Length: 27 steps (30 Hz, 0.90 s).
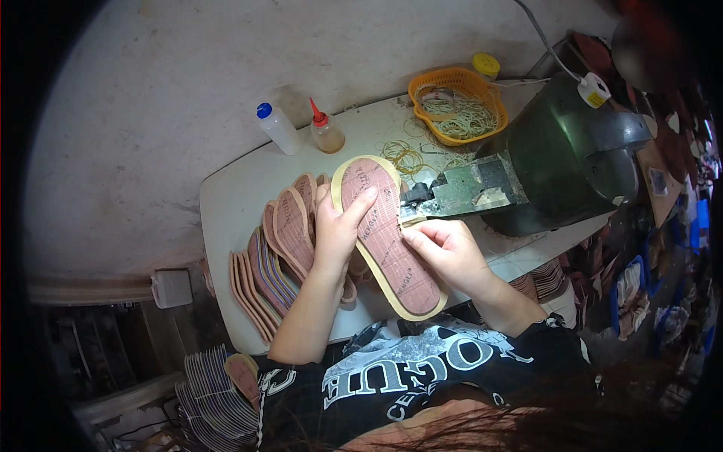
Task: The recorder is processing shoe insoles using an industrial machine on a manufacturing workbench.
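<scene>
A pinkish-brown shoe insole (388, 241) with a pale yellow border is held up over the table, its printed face toward me. My left hand (339, 226) grips its left edge, with the thumb lying across the face. At the opposite edge, the thumb and fingers of my right hand (444, 248) are pinched together on the insole's rim. Just beyond that rim is the working end of a green machine arm (467, 188), which looks like a sewing machine. Whether the insole touches it, I cannot tell. Behind my left forearm stand several similar insoles (290, 218) in a leaning row.
On the pale table (233, 188) are a blue-capped white bottle (280, 129), a red-tipped squeeze bottle (327, 135) and loose rubber bands (403, 157). An orange basket (458, 138) holds more bands. Stacked insoles (215, 403) sit at the lower left. A white canister (173, 288) is beside the table.
</scene>
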Available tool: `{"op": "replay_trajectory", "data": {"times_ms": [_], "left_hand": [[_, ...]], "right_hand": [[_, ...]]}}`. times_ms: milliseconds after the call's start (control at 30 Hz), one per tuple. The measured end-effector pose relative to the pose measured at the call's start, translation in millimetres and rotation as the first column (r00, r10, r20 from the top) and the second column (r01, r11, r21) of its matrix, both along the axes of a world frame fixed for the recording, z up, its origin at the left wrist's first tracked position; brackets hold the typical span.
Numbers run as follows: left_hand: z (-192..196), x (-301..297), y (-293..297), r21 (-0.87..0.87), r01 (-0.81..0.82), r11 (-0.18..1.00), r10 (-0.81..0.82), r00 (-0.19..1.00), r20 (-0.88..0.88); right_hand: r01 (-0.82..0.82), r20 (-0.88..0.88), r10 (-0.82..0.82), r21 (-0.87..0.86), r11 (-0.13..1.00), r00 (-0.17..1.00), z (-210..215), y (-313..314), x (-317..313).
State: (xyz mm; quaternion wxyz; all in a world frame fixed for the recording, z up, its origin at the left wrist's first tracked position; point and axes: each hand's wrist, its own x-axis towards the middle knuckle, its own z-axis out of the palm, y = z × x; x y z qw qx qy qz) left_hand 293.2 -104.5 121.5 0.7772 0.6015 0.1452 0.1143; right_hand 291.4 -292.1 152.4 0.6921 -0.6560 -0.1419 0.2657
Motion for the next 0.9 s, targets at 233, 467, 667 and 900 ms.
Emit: {"op": "replay_trajectory", "data": {"times_ms": [233, 467, 667, 900], "left_hand": [[-1.4, 17.8, -6.3, 0.087, 0.038, 0.995, -0.038, 0.999, -0.008], [6.8, 37.1, -5.3, -0.005, 0.102, 0.995, -0.102, 0.994, -0.033], [0.7, 68.7, 34.3, 0.170, 0.333, 0.928, -0.298, 0.933, -0.199], [30.2, 97.0, 51.0, 0.866, 0.147, 0.478, -0.314, 0.949, 0.013]], "right_hand": [[-0.032, -0.309, 0.064, 0.109, 0.994, 0.949, 3.5, -22.6, -3.6], [-0.159, -0.627, 0.287, 0.253, 0.954, 0.725, -1.4, -28.5, -33.9], [0.085, -0.584, 0.155, 0.363, 0.928, 0.797, -15.8, 3.4, -35.6], [0.173, -0.571, 0.045, 0.323, 0.930, 0.820, -16.1, 26.8, -23.5]]}}
